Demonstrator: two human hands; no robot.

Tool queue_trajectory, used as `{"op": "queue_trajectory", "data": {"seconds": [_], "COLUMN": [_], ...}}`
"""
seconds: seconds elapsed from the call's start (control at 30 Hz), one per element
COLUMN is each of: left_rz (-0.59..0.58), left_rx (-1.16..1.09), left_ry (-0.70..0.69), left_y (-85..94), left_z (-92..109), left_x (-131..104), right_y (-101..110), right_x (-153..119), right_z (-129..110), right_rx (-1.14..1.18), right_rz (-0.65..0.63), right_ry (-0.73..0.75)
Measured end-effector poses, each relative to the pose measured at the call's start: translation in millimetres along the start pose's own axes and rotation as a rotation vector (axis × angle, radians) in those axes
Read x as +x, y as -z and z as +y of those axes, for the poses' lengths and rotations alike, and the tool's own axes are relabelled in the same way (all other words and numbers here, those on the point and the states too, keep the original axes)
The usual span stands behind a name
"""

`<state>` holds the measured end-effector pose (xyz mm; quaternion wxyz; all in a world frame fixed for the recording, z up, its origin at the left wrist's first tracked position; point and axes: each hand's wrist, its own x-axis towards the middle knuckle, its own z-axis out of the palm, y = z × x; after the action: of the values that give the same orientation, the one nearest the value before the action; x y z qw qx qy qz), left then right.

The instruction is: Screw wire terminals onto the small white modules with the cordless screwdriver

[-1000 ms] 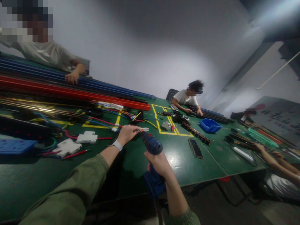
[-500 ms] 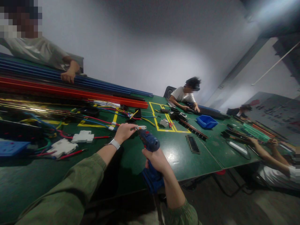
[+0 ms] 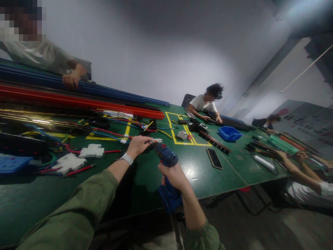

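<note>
My right hand [image 3: 173, 177] is wrapped round the grip of a blue cordless drill [image 3: 168, 155], its front end pointing away from me. My left hand [image 3: 138, 146] pinches a small white part [image 3: 157, 140] with an orange mark, which looks like a circuit breaker. The drill's tip is at this part; whether the bit touches it I cannot make out. To the left lie white breaker-like modules [image 3: 91, 151] with red wires on the green table [image 3: 114, 192].
Red [image 3: 78, 104] and blue rails [image 3: 109, 91] run along the back left. A phone [image 3: 214, 158], a blue bin [image 3: 229, 133] and a copper-coloured strip [image 3: 214, 141] lie to the right. Several co-workers sit around the table; one person's hand [image 3: 72, 79] rests on the blue rails.
My hands, the drill and the white part stay almost in place. The co-worker's hand at the back left has shifted slightly left along the rails.
</note>
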<state>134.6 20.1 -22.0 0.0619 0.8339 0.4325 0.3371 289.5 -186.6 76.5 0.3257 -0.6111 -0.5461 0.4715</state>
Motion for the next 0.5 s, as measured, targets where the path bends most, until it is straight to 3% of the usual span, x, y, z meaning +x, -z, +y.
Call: {"op": "queue_trajectory", "data": {"seconds": [0.5], "left_rz": [-0.022], "left_rx": [-0.008], "left_ry": [-0.005], "left_y": [0.3], "left_z": [-0.4], "left_x": [-0.4], "right_y": [1.0], "right_x": [-1.2], "right_z": [-1.4], "right_rx": [-0.002], "right_rz": [-0.003], "right_ry": [-0.037]}}
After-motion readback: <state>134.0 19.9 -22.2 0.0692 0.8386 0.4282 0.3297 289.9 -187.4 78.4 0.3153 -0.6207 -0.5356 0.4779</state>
